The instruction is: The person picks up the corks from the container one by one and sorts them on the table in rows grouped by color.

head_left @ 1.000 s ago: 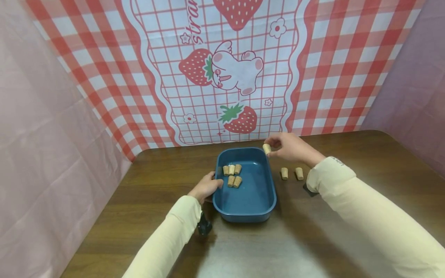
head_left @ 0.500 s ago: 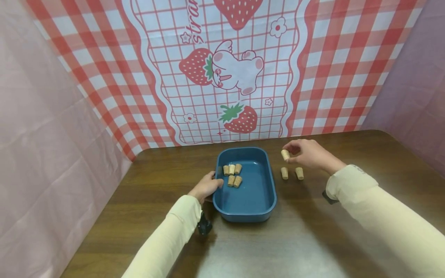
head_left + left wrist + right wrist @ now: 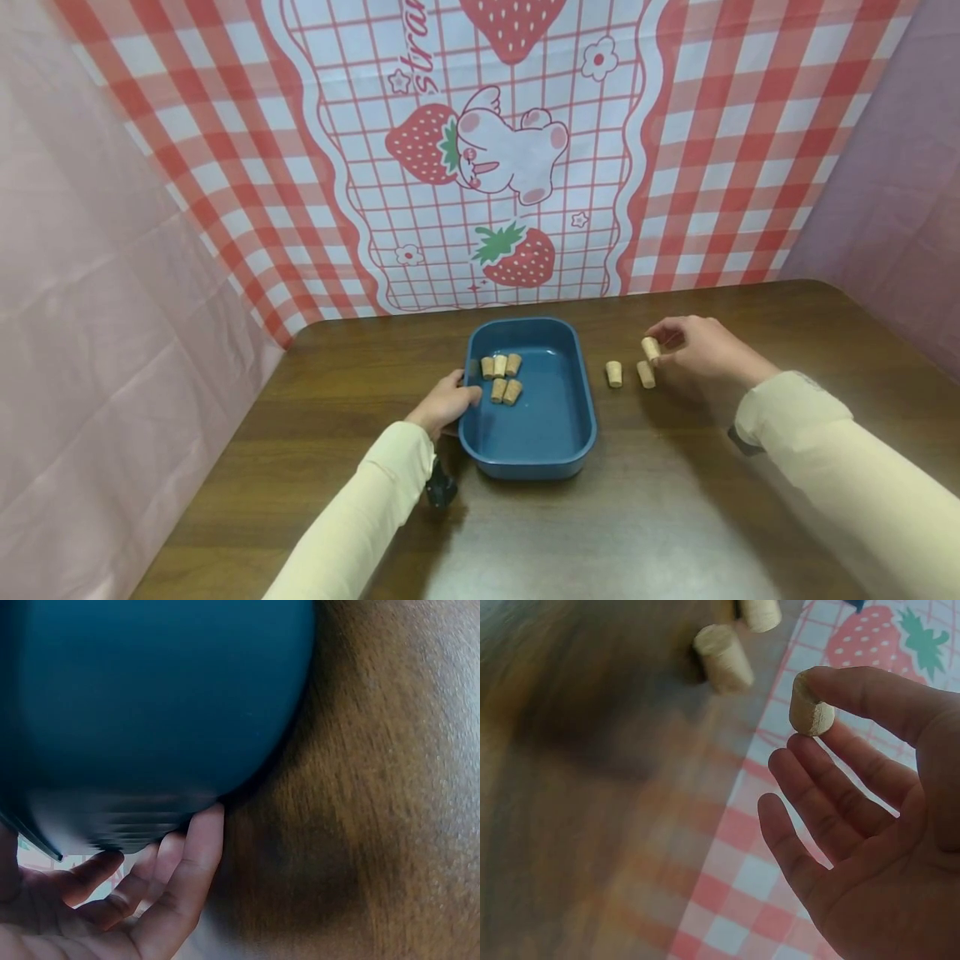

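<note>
My right hand pinches a cork stopper between thumb and forefinger, its other fingers spread in the right wrist view. In the head view that held cork overlaps the top of a second cork standing on the table. A third cork stands just left of it. My left hand grips the left side of a deep blue tray, thumb over the rim. Its fingers lie against the tray's outer wall in the left wrist view. Several corks sit in two rows inside the tray, toward its left side.
The brown wooden table runs back to a red and white strawberry-print cloth. Pale pink cloth hangs at the left, and a mauve one at the right.
My right hand has carried its cork rightward and lower, from beside the tray's right rim to over the right-hand cork. The left hand, the tray and the corks in it have stayed put.
</note>
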`<state>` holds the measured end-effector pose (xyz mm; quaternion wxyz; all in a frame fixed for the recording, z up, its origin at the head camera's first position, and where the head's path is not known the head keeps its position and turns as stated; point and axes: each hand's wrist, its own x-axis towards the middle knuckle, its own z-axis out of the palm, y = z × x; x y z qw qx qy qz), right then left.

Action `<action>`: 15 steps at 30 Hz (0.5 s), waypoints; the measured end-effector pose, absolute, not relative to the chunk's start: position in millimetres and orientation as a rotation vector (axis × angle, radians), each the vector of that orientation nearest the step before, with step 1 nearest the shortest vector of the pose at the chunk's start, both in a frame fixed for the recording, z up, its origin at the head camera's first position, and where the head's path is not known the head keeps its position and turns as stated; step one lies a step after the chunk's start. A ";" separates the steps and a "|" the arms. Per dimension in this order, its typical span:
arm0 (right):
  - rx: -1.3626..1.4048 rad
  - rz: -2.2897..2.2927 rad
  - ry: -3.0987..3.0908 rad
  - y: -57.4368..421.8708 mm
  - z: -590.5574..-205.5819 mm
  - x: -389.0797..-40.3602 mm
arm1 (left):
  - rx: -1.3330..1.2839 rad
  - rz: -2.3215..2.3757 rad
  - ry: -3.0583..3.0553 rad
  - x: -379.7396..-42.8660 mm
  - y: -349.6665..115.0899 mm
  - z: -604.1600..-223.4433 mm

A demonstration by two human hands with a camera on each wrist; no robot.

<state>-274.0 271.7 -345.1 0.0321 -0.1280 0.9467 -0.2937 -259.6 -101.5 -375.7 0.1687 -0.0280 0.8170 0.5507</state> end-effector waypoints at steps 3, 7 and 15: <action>-0.436 -0.874 2.946 278.9 -350.7 -274.7 | -0.079 1.562 2.325 -259.7 -101.8 -375.6; -0.482 -0.829 2.976 286.4 -357.4 -275.2 | -0.085 1.553 2.327 -260.1 -101.9 -375.2; -0.428 -0.828 2.963 296.1 -366.1 -274.3 | -0.091 1.540 2.328 -258.8 -101.6 -373.9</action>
